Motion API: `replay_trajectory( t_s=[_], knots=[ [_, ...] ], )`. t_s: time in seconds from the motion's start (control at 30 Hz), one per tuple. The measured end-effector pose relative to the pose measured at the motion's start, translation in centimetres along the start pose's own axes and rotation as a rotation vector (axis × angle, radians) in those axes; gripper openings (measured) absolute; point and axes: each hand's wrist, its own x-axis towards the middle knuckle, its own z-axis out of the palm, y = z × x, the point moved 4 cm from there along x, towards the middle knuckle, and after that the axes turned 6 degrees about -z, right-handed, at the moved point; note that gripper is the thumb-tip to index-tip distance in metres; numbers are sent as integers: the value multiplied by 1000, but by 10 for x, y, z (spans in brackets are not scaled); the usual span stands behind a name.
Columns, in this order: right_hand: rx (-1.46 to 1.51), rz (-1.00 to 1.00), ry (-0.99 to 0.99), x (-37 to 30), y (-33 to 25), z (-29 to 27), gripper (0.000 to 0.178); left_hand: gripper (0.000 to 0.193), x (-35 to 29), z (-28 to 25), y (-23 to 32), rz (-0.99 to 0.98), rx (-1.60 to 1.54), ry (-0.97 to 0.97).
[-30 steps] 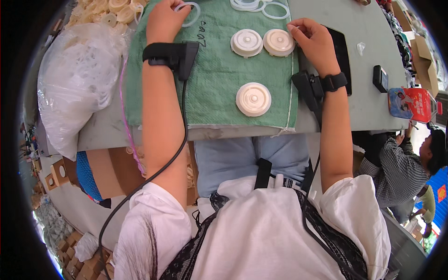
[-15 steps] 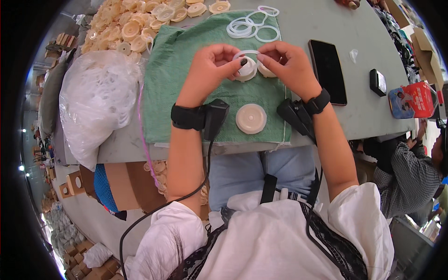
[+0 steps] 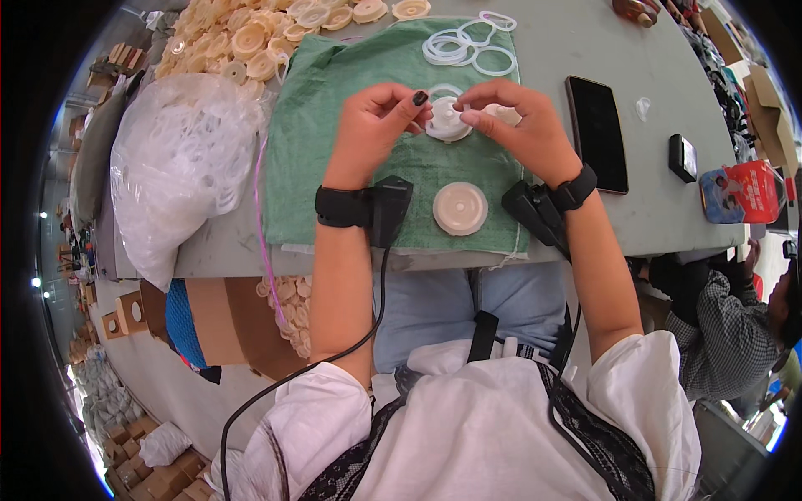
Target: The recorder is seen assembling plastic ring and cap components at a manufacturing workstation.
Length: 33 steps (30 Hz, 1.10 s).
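A cream round plastic lid (image 3: pixel 449 125) lies on the green woven cloth (image 3: pixel 334 167), between my hands. A translucent ring (image 3: pixel 445 88) shows as an arc at its far rim. My left hand (image 3: pixel 376 125) is at the lid's left side, thumb and fingers closed together; what they hold, if anything, is hidden. On the right, my right hand (image 3: pixel 522 121) pinches a small pale translucent piece above the lid, seemingly part of the ring. Partly behind its fingers sits a second lid (image 3: pixel 504 113). Closer to me, another cream lid (image 3: pixel 460 209) lies flat.
Several loose rings (image 3: pixel 455 48) lie at the cloth's far edge. Heaped cream lids (image 3: pixel 225 37) fill the far left, beside a clear bag of rings (image 3: pixel 180 159). A phone (image 3: pixel 597 134), a small black box (image 3: pixel 682 158) and a red tin (image 3: pixel 739 194) are rightward. A person (image 3: pixel 731 326) sits at right.
The ring, earlier stretched between both hands over the lid, now shows lower at the lid's far rim. My hands have moved slightly apart, and the whole view has shifted a little.
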Motion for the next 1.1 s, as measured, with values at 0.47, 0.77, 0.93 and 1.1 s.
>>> replay_trajectory(
  t_s=[0.47, 0.77, 0.93, 1.1],
  knots=[
    [-523, -97, -49, -4, 13, 2, 14, 31, 6, 2, -16, -18, 566, 91],
    [-553, -121, 4, -3, 24, 0, 11, 25, 10, 3, -17, 24, 633, 72],
    [-547, -88, -1, 4, 27, 2, 11, 19, 17, -2, -25, 20, 548, 110],
    [-545, -60, -37, 10, 24, 3, 15, 18, 24, -3, -30, 16, 579, 118]
  ],
)
